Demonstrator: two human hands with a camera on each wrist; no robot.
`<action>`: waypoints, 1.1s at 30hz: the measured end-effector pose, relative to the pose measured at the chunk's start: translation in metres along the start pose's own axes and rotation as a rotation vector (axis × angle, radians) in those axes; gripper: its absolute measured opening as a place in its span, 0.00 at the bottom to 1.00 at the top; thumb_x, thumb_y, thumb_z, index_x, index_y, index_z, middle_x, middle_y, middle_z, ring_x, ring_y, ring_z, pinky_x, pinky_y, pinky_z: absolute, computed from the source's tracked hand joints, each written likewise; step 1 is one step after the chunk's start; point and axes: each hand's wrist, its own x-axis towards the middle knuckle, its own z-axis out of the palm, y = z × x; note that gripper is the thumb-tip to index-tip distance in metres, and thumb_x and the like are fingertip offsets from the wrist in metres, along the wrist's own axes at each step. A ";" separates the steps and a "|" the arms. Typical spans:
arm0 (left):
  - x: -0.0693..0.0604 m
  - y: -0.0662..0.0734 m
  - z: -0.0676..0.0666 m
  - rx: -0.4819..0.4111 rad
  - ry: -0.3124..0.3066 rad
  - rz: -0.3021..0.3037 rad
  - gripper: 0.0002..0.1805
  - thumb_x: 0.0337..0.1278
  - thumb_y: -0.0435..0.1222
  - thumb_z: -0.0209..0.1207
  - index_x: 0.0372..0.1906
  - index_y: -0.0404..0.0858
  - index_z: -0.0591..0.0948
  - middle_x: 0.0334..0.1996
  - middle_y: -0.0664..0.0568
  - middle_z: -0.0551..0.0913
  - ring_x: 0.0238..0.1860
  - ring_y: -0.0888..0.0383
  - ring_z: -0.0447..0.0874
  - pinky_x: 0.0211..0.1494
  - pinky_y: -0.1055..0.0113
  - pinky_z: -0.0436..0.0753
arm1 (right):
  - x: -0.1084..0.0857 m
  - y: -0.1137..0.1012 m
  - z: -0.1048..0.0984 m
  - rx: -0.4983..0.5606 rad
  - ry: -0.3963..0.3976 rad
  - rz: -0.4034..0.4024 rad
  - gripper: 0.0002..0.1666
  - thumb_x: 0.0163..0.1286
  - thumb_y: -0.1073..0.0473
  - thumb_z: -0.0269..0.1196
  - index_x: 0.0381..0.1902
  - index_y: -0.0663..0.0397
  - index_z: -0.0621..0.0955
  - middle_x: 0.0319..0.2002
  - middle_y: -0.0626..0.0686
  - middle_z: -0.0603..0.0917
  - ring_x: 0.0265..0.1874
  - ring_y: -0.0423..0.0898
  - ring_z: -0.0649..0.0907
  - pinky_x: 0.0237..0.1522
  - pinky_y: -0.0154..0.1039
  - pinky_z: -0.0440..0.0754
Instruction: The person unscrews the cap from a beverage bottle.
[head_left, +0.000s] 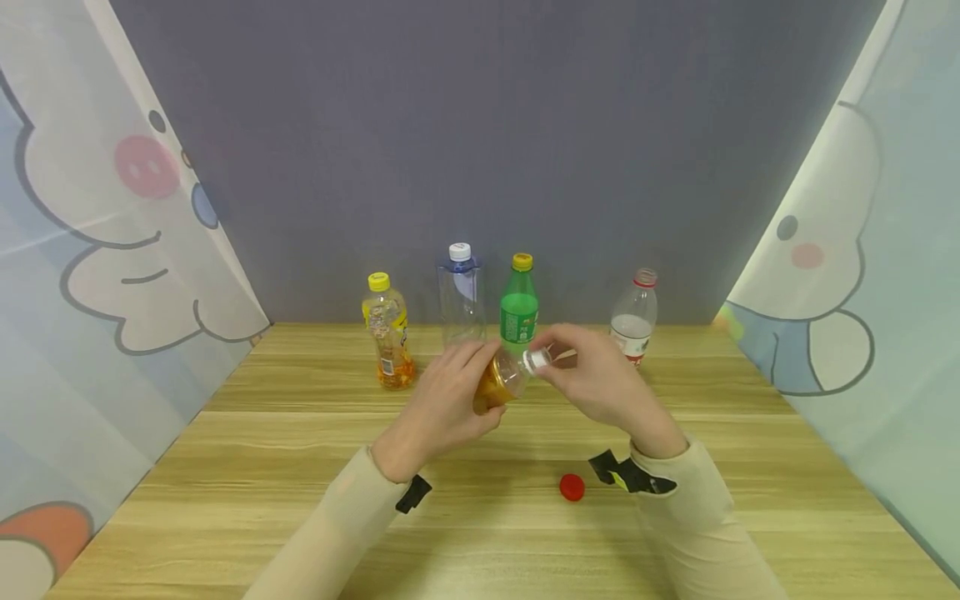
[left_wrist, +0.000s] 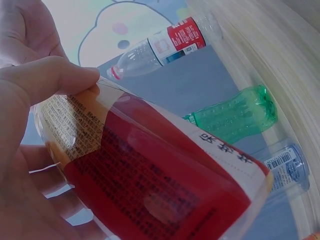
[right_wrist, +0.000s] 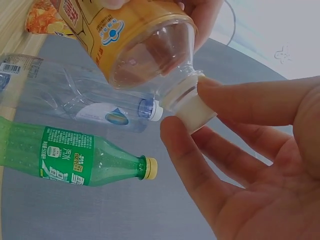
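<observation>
My left hand [head_left: 442,404] grips a clear plastic bottle [head_left: 512,377] round its body, tilted with the neck toward the right. In the left wrist view the bottle's label [left_wrist: 145,165] is red, white and orange, with the thumb lying across it. At the neck, my right hand [head_left: 603,385] pinches the white cap [right_wrist: 194,111] between thumb and index finger. The cap sits on the bottle's mouth; whether it is loose or tight I cannot tell. In the right wrist view the other fingers [right_wrist: 235,160] stay away from the cap.
Behind the hands stand a yellow-capped bottle [head_left: 387,342] with some orange showing low down, a clear white-capped bottle [head_left: 459,300], a green bottle [head_left: 519,308] and a capless bottle [head_left: 633,321] with a red neck ring. A red cap [head_left: 572,487] lies on the wooden table [head_left: 247,475].
</observation>
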 end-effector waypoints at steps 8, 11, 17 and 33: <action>0.000 -0.001 0.001 -0.005 0.006 -0.017 0.43 0.40 0.38 0.78 0.66 0.30 0.74 0.59 0.41 0.80 0.61 0.42 0.78 0.64 0.47 0.77 | 0.000 0.001 0.002 0.025 0.003 0.000 0.15 0.67 0.66 0.69 0.51 0.59 0.84 0.49 0.55 0.86 0.48 0.55 0.87 0.48 0.47 0.87; 0.000 -0.002 0.001 -0.004 0.016 -0.015 0.43 0.40 0.38 0.78 0.65 0.30 0.75 0.58 0.42 0.80 0.61 0.42 0.78 0.65 0.47 0.77 | 0.001 0.002 0.003 0.008 0.022 -0.003 0.20 0.68 0.62 0.69 0.57 0.60 0.81 0.53 0.57 0.85 0.50 0.56 0.85 0.50 0.49 0.86; -0.001 -0.001 0.001 -0.001 0.022 -0.010 0.43 0.40 0.39 0.78 0.65 0.30 0.74 0.58 0.42 0.80 0.61 0.43 0.78 0.66 0.48 0.76 | 0.001 0.000 0.001 -0.025 0.108 0.147 0.30 0.72 0.44 0.66 0.60 0.59 0.79 0.45 0.58 0.87 0.41 0.53 0.87 0.40 0.48 0.87; 0.000 0.002 -0.001 -0.005 0.003 -0.010 0.44 0.39 0.39 0.79 0.65 0.30 0.75 0.58 0.43 0.80 0.59 0.44 0.78 0.62 0.48 0.79 | 0.001 0.004 -0.003 -0.016 0.008 0.061 0.12 0.67 0.58 0.70 0.46 0.57 0.86 0.37 0.50 0.89 0.35 0.46 0.87 0.40 0.45 0.86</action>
